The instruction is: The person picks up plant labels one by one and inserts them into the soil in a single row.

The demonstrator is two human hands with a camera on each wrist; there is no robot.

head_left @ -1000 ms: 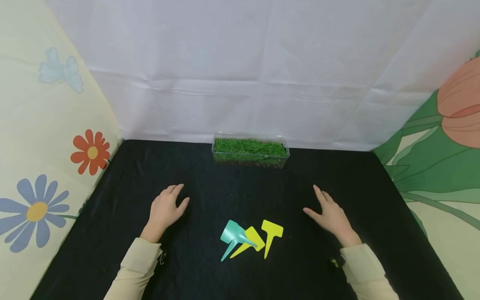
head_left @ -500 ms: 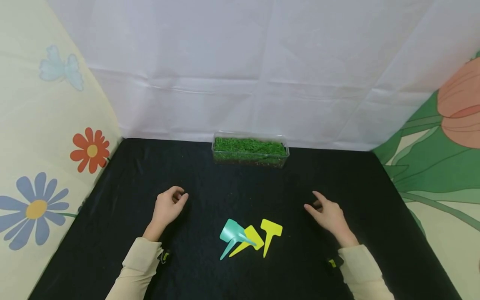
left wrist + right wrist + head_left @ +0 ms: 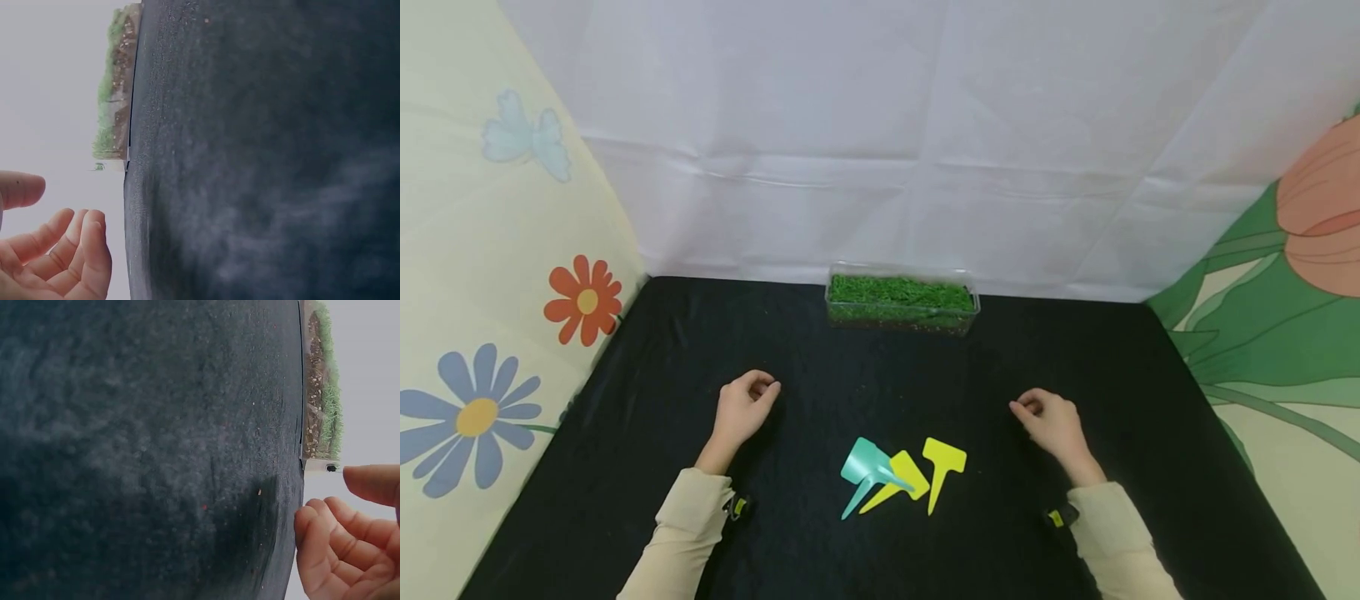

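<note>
On the bench (image 3: 625, 400), covered in black cloth, both hands rest knuckles-up with fingers curled loosely inward and nothing in them: the left hand (image 3: 741, 410) on the near left, the right hand (image 3: 1051, 422) on the near right, each well apart from the things between them. The wrist views agree, showing bent fingers (image 3: 75, 250) and fingers (image 3: 331, 550) closed around no object. Between the hands, slightly nearer, lie three plastic plant labels in a loose fan: a teal label (image 3: 865, 468) on the left, overlapping a yellow label (image 3: 904, 479) in the middle, and a second yellow label (image 3: 942, 463) just beside it on the right. At the far edge sits a clear tray of green moss (image 3: 901, 297) with no label standing in it. By the look of it, no label has been lifted or planted yet; all three remain to be handled.
</note>
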